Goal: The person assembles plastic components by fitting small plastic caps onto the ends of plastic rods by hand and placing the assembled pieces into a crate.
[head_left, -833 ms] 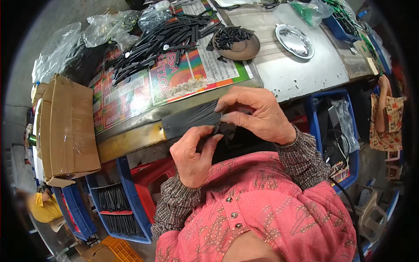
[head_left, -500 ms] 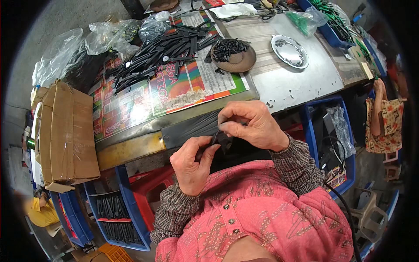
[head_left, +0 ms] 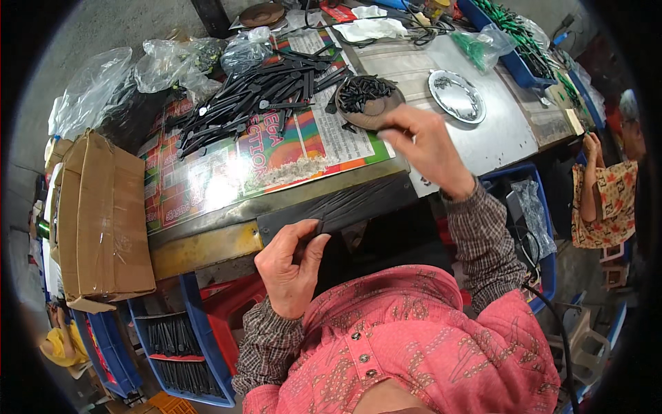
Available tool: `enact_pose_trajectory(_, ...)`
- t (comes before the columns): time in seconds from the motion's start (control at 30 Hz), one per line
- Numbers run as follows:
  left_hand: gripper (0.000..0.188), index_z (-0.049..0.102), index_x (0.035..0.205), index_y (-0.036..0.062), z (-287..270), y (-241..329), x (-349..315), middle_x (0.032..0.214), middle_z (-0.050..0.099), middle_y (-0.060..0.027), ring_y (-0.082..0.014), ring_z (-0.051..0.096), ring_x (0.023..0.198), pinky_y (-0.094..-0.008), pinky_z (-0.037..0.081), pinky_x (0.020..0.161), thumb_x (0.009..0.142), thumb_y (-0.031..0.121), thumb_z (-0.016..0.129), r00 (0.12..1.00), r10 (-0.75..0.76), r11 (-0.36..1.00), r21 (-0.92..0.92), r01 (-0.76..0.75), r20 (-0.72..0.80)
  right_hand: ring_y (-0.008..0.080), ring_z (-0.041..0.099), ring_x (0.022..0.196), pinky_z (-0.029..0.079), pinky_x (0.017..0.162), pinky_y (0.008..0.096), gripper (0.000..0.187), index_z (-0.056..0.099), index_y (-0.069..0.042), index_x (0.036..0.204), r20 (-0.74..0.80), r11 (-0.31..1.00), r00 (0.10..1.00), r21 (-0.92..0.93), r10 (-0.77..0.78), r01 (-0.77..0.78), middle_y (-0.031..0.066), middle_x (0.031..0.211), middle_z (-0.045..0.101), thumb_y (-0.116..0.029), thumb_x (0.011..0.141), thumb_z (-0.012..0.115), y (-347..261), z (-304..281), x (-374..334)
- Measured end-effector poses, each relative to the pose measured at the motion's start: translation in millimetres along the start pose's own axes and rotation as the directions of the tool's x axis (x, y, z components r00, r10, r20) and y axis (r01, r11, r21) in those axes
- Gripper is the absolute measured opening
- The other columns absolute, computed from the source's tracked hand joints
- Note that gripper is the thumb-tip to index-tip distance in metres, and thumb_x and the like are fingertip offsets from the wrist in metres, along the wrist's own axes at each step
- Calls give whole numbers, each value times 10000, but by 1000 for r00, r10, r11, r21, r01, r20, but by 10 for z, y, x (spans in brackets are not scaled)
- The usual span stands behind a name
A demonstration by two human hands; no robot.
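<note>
My left hand point(head_left: 289, 268) is closed in a pinch low at the table's near edge, with the dark tip of a slim black piece point(head_left: 319, 227) showing between thumb and forefinger. The rest of that piece is hidden by the fingers. Further off to the right, my right hand point(head_left: 433, 150) reaches over the table beside a brown round dish point(head_left: 376, 114) of short black parts point(head_left: 365, 88). Its fingers are bent together; a blurred dark bit shows at their tips. Left of the dish lies a heap of long, flat black plastic pieces point(head_left: 255, 100) on a colourful printed sheet point(head_left: 296, 141).
A silvery plate point(head_left: 470, 114) with small bits stands right of the dish. A cardboard box point(head_left: 110, 221) sits at the left, clear plastic bags point(head_left: 176, 65) behind it. Blue crates point(head_left: 210, 345) stand below the table. Another person's patterned clothing point(head_left: 610, 207) shows far right.
My right hand has left my left hand and moved forward and right to the brown dish. My left hand has shifted slightly left and nearer, still pinching.
</note>
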State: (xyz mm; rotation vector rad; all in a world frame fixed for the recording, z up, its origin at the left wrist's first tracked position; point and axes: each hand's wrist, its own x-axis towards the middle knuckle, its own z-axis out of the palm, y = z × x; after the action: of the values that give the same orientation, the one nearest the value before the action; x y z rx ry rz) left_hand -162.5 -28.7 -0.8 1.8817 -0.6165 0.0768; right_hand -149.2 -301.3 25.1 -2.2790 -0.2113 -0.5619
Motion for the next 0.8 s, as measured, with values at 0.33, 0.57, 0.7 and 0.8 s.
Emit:
enact_pose_trajectory(0.33,180,656,967,-15,-81,-174,80,744,614,-43,-81,497,586,-227,414,541,832,74,735,995,-94,994,-54,92,-36,310,602,891,495,785,407,150,666,-13,923,-34,825,997,-565,-62,32,126,897,598,-58,789,617,687,-110,483)
enact_pose_trajectory(0.57,158,658,1001,-29,-89,-198,126,771,628,-7,-18,510,640,-168,391,545,891,80,688,994,-105,994,-19,106,18,292,609,891,516,748,400,128,641,-22,894,35,702,990,-702,-136,121,108,869,605,-35,768,618,842,1,555)
enact_pose_trajectory(0.7,151,660,988,-29,-90,-192,141,769,634,-16,-22,515,640,-170,392,546,882,73,694,995,-102,995,4,102,21,300,613,849,517,723,401,55,597,-12,805,83,675,988,-723,-132,150,119,821,601,-17,751,602,812,30,568)
enact_pose_trajectory(0.8,146,656,987,-30,-79,-207,137,774,630,-12,-24,518,643,-171,397,549,885,68,690,996,-84,996,-11,84,10,302,591,852,484,741,418,86,600,-25,872,109,698,988,-700,-108,154,117,815,569,-25,786,590,807,40,563)
